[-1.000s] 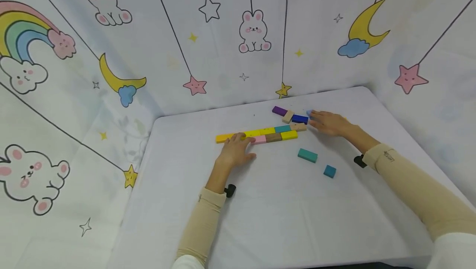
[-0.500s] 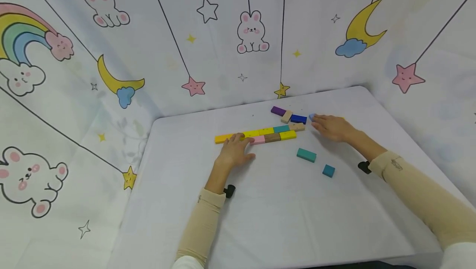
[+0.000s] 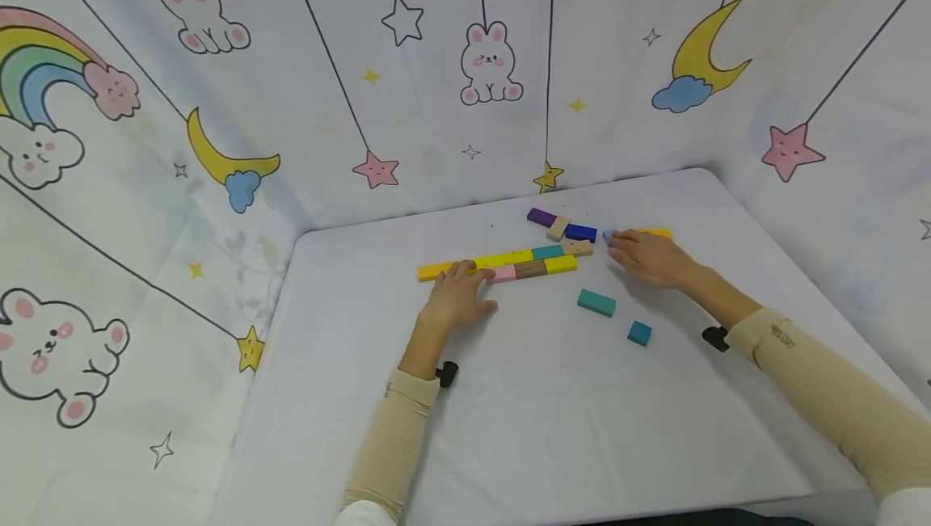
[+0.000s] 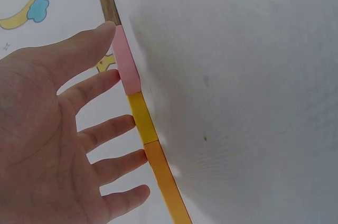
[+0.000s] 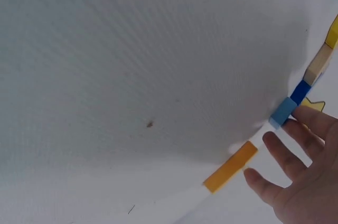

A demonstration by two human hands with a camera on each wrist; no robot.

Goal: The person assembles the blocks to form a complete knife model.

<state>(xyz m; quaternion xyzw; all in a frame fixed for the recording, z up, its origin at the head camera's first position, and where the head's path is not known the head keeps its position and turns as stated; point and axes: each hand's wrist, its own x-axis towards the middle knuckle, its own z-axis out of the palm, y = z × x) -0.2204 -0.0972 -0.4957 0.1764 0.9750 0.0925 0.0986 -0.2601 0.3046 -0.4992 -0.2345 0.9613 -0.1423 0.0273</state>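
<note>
In the head view, a row of small flat blocks runs across the table. My left hand (image 3: 456, 300) lies at its left part. In the left wrist view, its fingertips meet the edges of a pink block (image 4: 127, 60), a yellow block (image 4: 142, 117) and perhaps an orange block (image 4: 168, 182); the thumb is by a brown block (image 4: 110, 7). My right hand (image 3: 650, 259) reaches to the far right, fingers fairly straight, touching a light blue block (image 5: 283, 111) beside a dark blue block (image 5: 300, 92). Its thumb is not clearly shown.
An orange-yellow block (image 3: 658, 233) lies behind the right hand. Purple (image 3: 541, 216) and beige (image 3: 558, 228) blocks sit at the back. A green block (image 3: 596, 302) and a teal cube-like block (image 3: 639, 333) lie nearer. A printed cloth wall bounds the table (image 3: 567, 429).
My right hand has drawn slightly nearer, and the light blue block has come down level with the dark blue one. More of the orange-yellow block shows. The left hand stays put.
</note>
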